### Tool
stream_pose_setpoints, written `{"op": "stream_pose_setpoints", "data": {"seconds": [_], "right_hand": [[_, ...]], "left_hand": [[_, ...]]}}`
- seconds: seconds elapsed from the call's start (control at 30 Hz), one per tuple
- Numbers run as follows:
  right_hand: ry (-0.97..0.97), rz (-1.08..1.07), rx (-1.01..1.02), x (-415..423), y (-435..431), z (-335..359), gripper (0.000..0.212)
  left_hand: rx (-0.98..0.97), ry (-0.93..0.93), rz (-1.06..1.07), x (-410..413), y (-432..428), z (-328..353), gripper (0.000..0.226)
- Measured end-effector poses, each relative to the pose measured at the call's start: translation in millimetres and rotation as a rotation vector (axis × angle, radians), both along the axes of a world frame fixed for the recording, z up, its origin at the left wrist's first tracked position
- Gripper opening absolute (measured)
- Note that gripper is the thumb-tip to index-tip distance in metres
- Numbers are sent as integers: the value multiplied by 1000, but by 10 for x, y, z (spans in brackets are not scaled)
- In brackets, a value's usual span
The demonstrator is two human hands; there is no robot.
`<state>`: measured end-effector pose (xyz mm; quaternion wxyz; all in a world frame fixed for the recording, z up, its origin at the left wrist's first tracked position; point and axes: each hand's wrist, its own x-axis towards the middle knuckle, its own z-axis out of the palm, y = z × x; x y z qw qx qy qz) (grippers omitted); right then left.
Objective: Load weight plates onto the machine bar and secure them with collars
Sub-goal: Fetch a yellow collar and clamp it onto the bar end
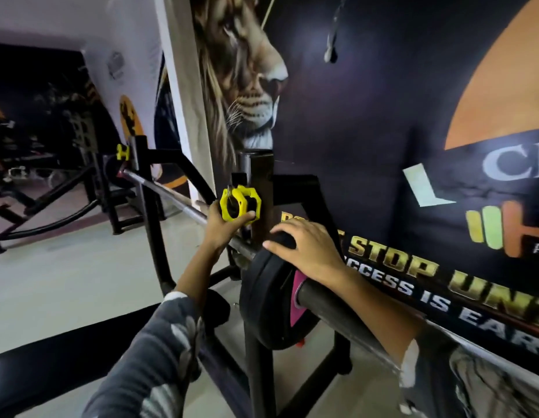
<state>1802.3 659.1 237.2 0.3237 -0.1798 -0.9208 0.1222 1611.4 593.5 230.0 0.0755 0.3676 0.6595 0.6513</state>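
A black weight plate [262,300] with a pink centre sits on the near sleeve [337,312] of the steel bar [168,191]. My right hand [307,251] rests flat on the plate's top edge, fingers spread over it. My left hand [223,224] holds a yellow collar [239,203] up above the bar, just left of the rack upright [259,182]. At the bar's far end a second yellow collar [122,152] sits by another plate, which is mostly hidden.
A black bench rack frame [147,206] carries the bar. A banner wall with a lion picture [241,70] stands close on the right. The black bench pad [51,357] lies at lower left. Other gym machines [36,164] stand far left on the pale floor.
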Motion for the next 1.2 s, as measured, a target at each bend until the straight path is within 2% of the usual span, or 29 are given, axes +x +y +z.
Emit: {"op": "stream_pose_setpoints", "data": {"seconds": [0.1,0.33,0.57,0.7,0.83,0.97,1.03,1.1,1.2], "right_hand": [[35,-3,-25,-10,1,-11,34],[67,-18,-23,-24,-23,-39,29],[51,20,-2,-20,-12,-26,32],[-2,78,3,21,36,1,35],[-84,215,-36,155,199,38,40],[-119,367,-129,342,454,-12,46],[-92,449,-237,419,542,-75,47],[10,517,-427,520,587,-150,43],[192,631,-759,828,569,-205,29]], "left_hand": [[24,-122,-35,-81,126,33,78],[201,-125,52,-213,-69,147,65],[267,-203,-28,-156,-571,257,52],[190,-224,37,165,-798,149,65],[87,-149,96,599,-955,37,86],[109,-137,225,1154,-991,-89,89],[111,-108,283,1446,-1014,-152,84],[100,-47,370,1755,-998,-197,76],[83,33,493,2294,-845,-258,78]]}}
